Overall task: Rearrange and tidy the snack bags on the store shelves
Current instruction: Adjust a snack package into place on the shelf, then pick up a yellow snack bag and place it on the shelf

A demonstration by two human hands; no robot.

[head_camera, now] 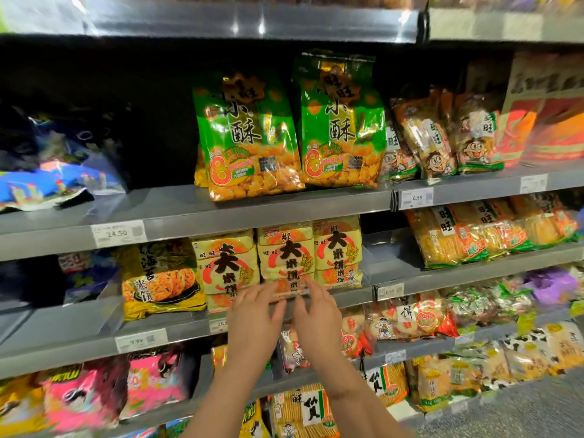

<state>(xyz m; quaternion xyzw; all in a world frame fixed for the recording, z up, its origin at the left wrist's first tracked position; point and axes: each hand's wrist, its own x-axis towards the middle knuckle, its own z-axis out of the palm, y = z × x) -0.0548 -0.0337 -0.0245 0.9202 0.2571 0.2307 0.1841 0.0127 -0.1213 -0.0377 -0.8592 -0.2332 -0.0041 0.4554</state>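
Three yellow rice-cracker bags stand side by side on the second shelf; the middle yellow bag (286, 256) is right above my hands. My left hand (254, 314) and my right hand (316, 311) reach up to its bottom edge, fingers spread, fingertips touching the lower front of the bag. Neither hand wraps around it. Two tall green snack bags (249, 140) (339, 128) stand upright on the shelf above. A yellow bag with round crackers pictured (161, 279) leans to the left of the three.
Grey metal shelves (196, 213) with price tags run across the view. Blue bags (47, 181) lie flat at upper left. Orange and yellow cracker packs (442, 140) fill the right side. Pink bags (104, 390) sit low left; more packs (303, 412) below my arms.
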